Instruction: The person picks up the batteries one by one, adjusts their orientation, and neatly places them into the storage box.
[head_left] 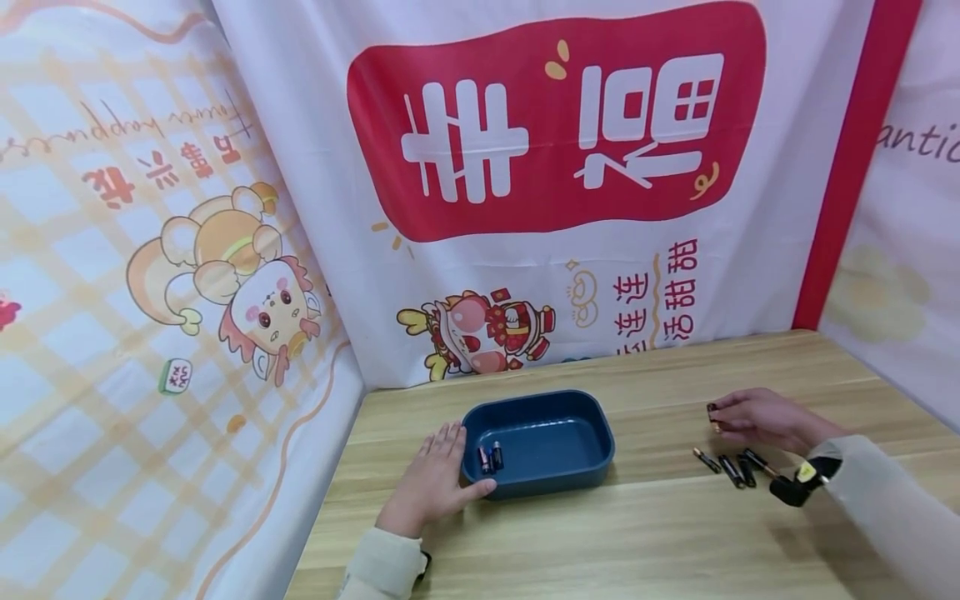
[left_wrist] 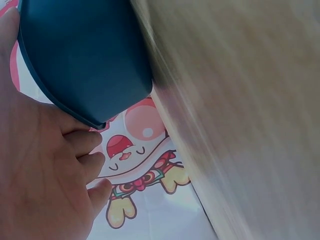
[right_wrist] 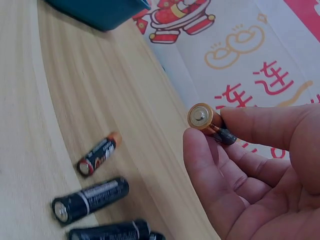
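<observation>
In the head view a blue bin (head_left: 540, 483) stands on the table with two batteries (head_left: 491, 458) lying at its left end. My left hand (head_left: 431, 483) rests against the bin's left side, fingers extended and thumb at the near rim; the left wrist view also shows the hand (left_wrist: 55, 165) by the bin (left_wrist: 85, 55). To the right, my right hand (head_left: 765, 419) pinches a black and copper battery (head_left: 712, 417) above the table. The right wrist view shows this battery (right_wrist: 201, 116) between thumb and fingers of the hand (right_wrist: 255, 175). Several batteries (head_left: 731, 472) lie just below that hand.
The wooden table (head_left: 600, 542) meets a white printed cloth (head_left: 315, 108) at its back edge, with another patterned cloth (head_left: 112, 333) along the left. In the right wrist view, loose batteries (right_wrist: 92, 200) lie at the lower left and the bin (right_wrist: 102, 12) is at the top.
</observation>
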